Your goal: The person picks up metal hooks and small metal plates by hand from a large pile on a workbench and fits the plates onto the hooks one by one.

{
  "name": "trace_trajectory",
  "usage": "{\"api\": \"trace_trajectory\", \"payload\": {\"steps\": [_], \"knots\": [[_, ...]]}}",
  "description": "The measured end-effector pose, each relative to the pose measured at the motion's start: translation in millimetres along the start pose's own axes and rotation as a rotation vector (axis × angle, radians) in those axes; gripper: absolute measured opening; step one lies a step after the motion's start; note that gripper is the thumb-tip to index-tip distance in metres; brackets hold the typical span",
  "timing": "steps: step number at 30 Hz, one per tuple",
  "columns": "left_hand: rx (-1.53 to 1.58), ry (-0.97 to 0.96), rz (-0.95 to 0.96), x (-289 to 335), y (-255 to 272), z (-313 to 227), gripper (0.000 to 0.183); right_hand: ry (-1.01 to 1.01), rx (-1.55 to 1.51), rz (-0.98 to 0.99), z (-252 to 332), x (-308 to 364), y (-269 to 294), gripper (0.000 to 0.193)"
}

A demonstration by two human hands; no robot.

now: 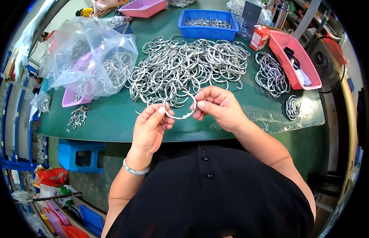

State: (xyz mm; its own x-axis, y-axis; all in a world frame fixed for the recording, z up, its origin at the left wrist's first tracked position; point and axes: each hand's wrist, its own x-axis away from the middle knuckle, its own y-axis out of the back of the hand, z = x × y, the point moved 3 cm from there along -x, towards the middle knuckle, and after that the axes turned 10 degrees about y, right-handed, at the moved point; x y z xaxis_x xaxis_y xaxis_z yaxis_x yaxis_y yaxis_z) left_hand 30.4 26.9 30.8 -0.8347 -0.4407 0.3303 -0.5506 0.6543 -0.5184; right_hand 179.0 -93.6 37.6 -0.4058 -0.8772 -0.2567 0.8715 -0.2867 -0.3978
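Both hands hold one open metal ring (179,115) above the near edge of the green table (113,115). My left hand (150,127) pinches the ring's left end and my right hand (218,107) pinches its right end. Just beyond the hands lies a large heap of the same metal rings (184,67). A pale bangle sits on my left wrist.
A clear plastic bag (89,55) with rings over a pink tray lies left. A blue basket (208,23) stands at the back and a pink tray (295,59) right, with ring bundles (271,75) beside it. A fan (325,59) is far right, and a blue stool (79,154) under the table.
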Motion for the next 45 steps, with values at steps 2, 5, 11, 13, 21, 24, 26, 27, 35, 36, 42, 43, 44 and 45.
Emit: {"api": "trace_trajectory", "payload": {"steps": [2, 5, 11, 13, 21, 24, 26, 27, 35, 36, 42, 43, 44, 45], "knots": [[0.006, 0.001, 0.003, 0, 1, 0, 0.011, 0.002, 0.000, 0.002, 1, 0, -1, 0.009], [0.013, 0.002, 0.005, 1, 1, 0, 0.011, -0.002, 0.001, -0.002, 0, 0, -1, 0.008], [0.033, 0.019, 0.015, 3, 0, 0, 0.012, -0.032, 0.031, -0.028, -2, 0, -1, 0.009], [0.034, 0.013, 0.019, 4, 1, 1, 0.012, -0.038, 0.039, -0.024, -2, 0, -1, 0.009], [0.063, 0.041, 0.027, 5, 1, 2, 0.012, -0.097, 0.033, -0.061, -5, 0, 0, 0.009], [0.095, 0.078, 0.034, 4, 3, 3, 0.012, -0.140, 0.040, -0.064, -6, 0, 1, 0.009], [0.115, 0.102, 0.036, 4, 4, 4, 0.012, -0.163, 0.039, -0.064, -7, 0, 1, 0.010], [0.119, 0.108, 0.038, 3, 4, 4, 0.012, -0.173, 0.034, -0.063, -8, 0, 1, 0.010], [0.088, 0.105, -0.017, 4, 1, 3, 0.013, -0.175, 0.039, -0.068, -9, -1, 3, 0.010], [0.095, 0.101, 0.002, 4, 1, 3, 0.013, -0.176, 0.040, -0.067, -9, -1, 3, 0.010], [0.087, 0.076, 0.028, 5, 2, 4, 0.012, -0.189, 0.037, -0.054, -11, 0, 5, 0.008], [0.077, 0.066, 0.027, 5, 1, 3, 0.012, -0.192, 0.037, -0.048, -11, 0, 5, 0.008], [0.067, 0.055, 0.027, 5, 0, 2, 0.012, -0.191, 0.040, -0.045, -11, -1, 6, 0.008], [0.032, 0.032, 0.012, 5, -1, 1, 0.012, -0.191, 0.044, -0.042, -10, -2, 6, 0.007]]}}
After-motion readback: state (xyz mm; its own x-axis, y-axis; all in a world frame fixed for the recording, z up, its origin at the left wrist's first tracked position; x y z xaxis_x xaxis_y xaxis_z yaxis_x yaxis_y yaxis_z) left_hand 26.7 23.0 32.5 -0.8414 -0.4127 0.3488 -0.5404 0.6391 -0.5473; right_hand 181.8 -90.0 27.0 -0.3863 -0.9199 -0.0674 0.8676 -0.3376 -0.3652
